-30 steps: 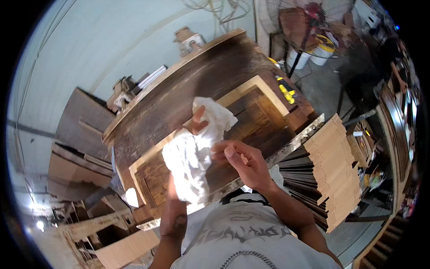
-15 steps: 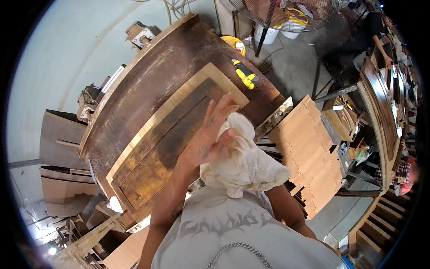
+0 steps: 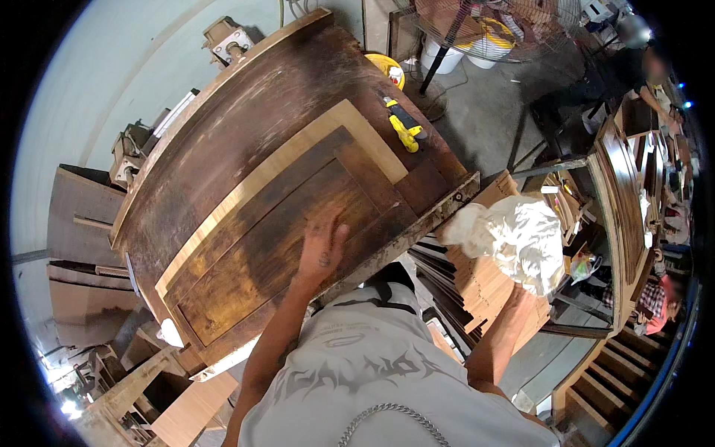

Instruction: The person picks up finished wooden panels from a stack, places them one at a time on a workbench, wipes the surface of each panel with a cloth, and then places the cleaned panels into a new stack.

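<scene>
My left hand [image 3: 325, 237] is open, its fingers stretched out over a dark-stained wooden panel [image 3: 246, 246]; whether it rests on the surface I cannot tell. Out to the right, over a stack of light wood strips, my right hand [image 3: 523, 291] holds a bunched white cloth [image 3: 525, 242]. The cloth hides most of that hand's fingers. A strip of pale bare wood [image 3: 275, 175] borders the panel along its far and right sides. Both lie on a brown, worn bench [image 3: 246, 112].
A yellow and black hand tool [image 3: 404, 125] lies at the bench's right end. Light wood strips [image 3: 480, 287] are stacked beyond its right edge. Farther off are a yellow bucket [image 3: 385, 65] and a caged fan [image 3: 491, 30]. Another person [image 3: 633, 67] is at the far right.
The cloth has gone from in front of my chest out to the right in my right hand. My left hand has come away from the cloth and down over the panel.
</scene>
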A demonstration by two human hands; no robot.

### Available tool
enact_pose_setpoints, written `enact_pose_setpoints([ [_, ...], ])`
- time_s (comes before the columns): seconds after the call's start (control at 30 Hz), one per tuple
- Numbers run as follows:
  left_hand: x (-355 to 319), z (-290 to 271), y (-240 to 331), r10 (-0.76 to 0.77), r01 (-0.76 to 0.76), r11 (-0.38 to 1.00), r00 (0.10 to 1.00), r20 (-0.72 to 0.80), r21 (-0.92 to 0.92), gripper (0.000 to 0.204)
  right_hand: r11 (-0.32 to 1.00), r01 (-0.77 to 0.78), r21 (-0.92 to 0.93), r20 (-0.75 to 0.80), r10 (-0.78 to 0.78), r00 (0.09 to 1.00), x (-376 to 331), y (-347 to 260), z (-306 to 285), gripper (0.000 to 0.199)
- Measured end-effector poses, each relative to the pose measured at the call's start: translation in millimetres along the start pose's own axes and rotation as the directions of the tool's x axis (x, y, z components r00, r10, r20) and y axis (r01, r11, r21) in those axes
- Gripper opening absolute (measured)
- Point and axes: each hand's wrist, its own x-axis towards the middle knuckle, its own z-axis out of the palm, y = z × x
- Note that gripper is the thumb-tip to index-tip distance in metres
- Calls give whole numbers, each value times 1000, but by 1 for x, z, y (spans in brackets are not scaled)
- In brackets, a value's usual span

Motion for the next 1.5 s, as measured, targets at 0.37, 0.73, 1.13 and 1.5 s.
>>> enact_pose_setpoints([
  [0.37,-45,0,-120,3,183,898,907,-422,399,35,694,615,-374,719,-201,665,-36,76,127,40],
  [0.73,-45,-4,-114,-49,247,886,892,-450,393,35,610,621,-492,870,369,327,-9,58,170,37],
  [1.13,-43,-2,-118,-78,267,872,903,-422,410,37,99,898,-429,766,566,304,-21,51,198,48],
  [1.5,-42,-2,-118,-138,305,864,908,-396,400,37,143,887,-439,787,538,303,-11,62,206,33],
])
